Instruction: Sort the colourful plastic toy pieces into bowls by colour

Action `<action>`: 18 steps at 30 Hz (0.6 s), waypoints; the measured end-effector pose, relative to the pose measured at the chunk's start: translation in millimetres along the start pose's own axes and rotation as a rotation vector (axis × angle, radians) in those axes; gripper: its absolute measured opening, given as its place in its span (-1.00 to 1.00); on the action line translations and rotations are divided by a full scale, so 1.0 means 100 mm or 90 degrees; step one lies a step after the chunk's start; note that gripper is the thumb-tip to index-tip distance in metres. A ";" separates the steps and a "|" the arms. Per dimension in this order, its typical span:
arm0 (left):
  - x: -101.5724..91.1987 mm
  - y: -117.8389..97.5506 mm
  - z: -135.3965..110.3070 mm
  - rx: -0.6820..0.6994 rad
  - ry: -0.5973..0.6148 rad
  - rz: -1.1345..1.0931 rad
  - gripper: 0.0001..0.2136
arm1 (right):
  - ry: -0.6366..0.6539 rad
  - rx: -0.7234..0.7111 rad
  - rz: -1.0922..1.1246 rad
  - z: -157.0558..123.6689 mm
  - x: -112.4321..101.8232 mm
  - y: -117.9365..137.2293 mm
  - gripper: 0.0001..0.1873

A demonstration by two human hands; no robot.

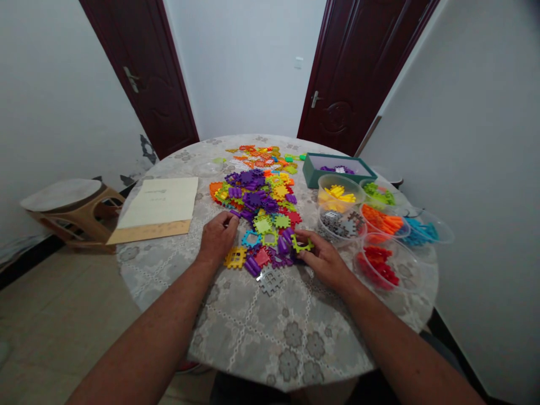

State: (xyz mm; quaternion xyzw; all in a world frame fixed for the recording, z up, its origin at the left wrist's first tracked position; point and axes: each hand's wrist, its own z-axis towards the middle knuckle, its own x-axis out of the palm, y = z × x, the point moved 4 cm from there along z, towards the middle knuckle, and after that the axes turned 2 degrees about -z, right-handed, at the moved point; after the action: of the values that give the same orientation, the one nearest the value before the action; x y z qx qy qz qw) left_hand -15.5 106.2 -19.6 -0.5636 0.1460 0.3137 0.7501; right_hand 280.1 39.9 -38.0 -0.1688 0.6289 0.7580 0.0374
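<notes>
My left hand (218, 235) is at the left edge of a heap of toothed plastic building pieces (253, 179). Its thumb and forefinger pinch a small purple piece (235, 214), mostly hidden by the fingers. At the heap's near right side, my right hand (324, 257) grips a lime-green toothed frame piece (307, 247) between thumb and fingers. Purple cylinder-like pieces (283, 245) lie just left of that hand. Between both hands are a blue frame piece (251, 238), a yellow lattice piece (235, 257), a red square piece (262, 257) and a grey lattice piece (269, 280).
Clear tubs at right hold yellow pieces (340, 193), grey pieces (335, 222), green pieces (378, 194), orange pieces (382, 220), blue pieces (422, 232) and red pieces (379, 266). A green box (311, 175) stands behind them. An open notebook (162, 201) lies at left. A stool (63, 194) stands beyond.
</notes>
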 end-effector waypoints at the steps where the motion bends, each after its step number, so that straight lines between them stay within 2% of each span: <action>1: 0.00 0.00 0.00 -0.001 0.002 -0.001 -0.72 | 0.006 -0.003 -0.008 -0.01 0.00 0.02 -0.44; 7: 0.01 0.01 0.01 -0.013 0.007 0.008 -0.72 | -0.012 -0.010 -0.115 -0.05 -0.05 0.14 -0.56; 11: 0.01 0.02 0.03 -0.015 0.011 0.017 -0.72 | -0.015 -0.055 -0.174 -0.03 -0.02 0.16 -0.58; 18: 0.01 0.07 0.06 -0.010 0.021 0.030 -0.72 | -0.042 -0.057 -0.268 -0.04 -0.02 0.19 -0.38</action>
State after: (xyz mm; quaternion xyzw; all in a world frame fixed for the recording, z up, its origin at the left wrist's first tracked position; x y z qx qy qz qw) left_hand -20.1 113.9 -23.9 -0.5708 0.1694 0.3227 0.7358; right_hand 277.3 32.8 -20.5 -0.2727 0.5440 0.7658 0.2079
